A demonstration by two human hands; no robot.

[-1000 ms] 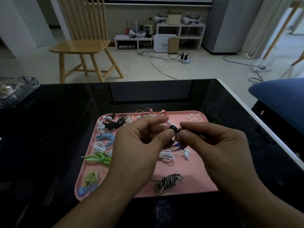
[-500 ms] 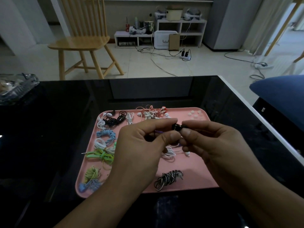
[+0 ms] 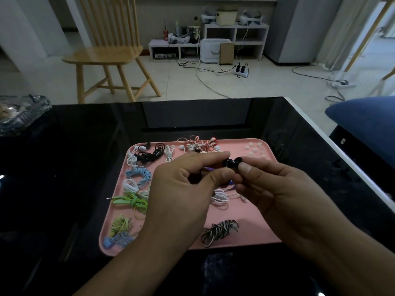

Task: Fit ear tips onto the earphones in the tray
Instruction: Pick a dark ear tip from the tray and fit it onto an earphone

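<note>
Glossy black tabletop (image 3: 85, 167), pale tiled floor beyond.

Black earbud (image 3: 228, 163): over tray centre, pinched between index finger and thumb of left hand (image 3: 181, 189). Purple cable (image 3: 207, 168) trailing from it under the left fingers.

Black ear tip (image 3: 238, 160): touching the earbud at its 3 o'clock, pinched at the fingertips of right hand (image 3: 277, 193). Whether seated on the earbud or only pressed to it, cannot tell.

Both hands: fingers curled, closed on their items, thumbs nearly meeting, held above the tray.

Pink tray (image 3: 252, 223): flat on the tabletop, rounded corners.

Tray contents, clock positions from tray centre:
- 1 o'clock, far corner: loose white ear tips (image 3: 255, 151), scattered, apart from one another.
- 12 o'clock: red-and-white earphones (image 3: 199, 144), tangled, partly over the far rim.
- 11 o'clock: black earphones (image 3: 149, 156), beside white earphones (image 3: 168, 153).
- 10 o'clock: light blue coil (image 3: 139, 174), white coil (image 3: 130, 185) next to it.
- 9 o'clock: green coil (image 3: 130, 201), jack plug over the rim.
- 7 o'clock: yellow-green coil (image 3: 120, 225), blue coil (image 3: 115, 241) at the near corner.
- 5 o'clock: black-and-white coil (image 3: 218, 231).
- Centre, below the hands: white earphones, partly hidden.

Off tray: glass dish (image 3: 21, 113) at 10 o'clock on the table edge. Wooden chair (image 3: 106, 54) on the floor at 11 o'clock. White shelf unit (image 3: 235, 37) at 12 o'clock. Blue cushion (image 3: 363, 122) at 3 o'clock.
</note>
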